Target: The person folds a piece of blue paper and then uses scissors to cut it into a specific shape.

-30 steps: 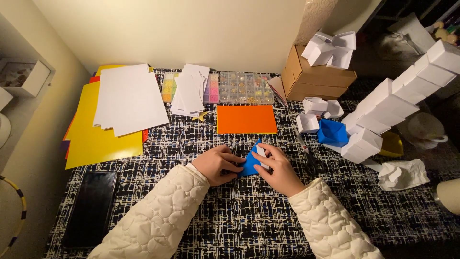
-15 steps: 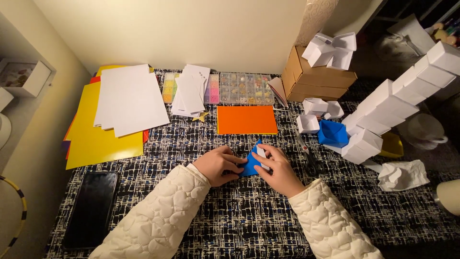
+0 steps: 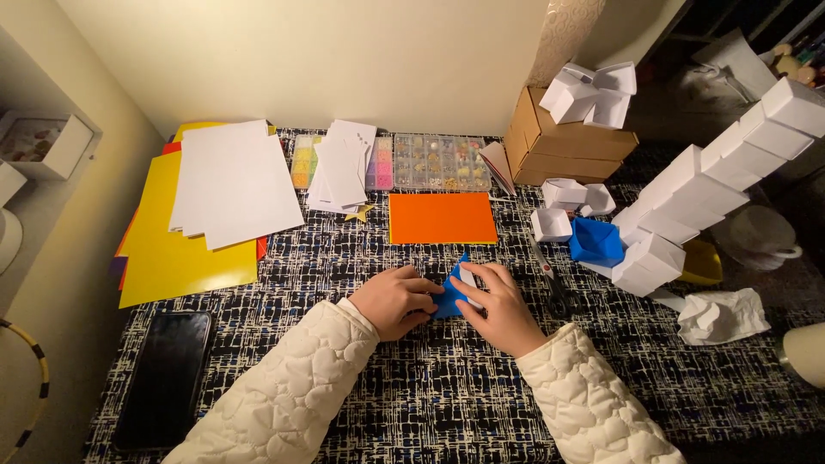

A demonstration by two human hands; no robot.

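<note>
Blue paper (image 3: 450,295) pinched between left hand (image 3: 393,301) and right hand (image 3: 498,308), low over the patterned tablecloth (image 3: 361,258), probably to keep a fold steady. Orange sheet (image 3: 442,217) just beyond; scissors (image 3: 550,279) within easy reach beside right hand.

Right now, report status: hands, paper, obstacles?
Left hand and right hand pinch blue folded paper. Scissors lie beside right hand.
</note>
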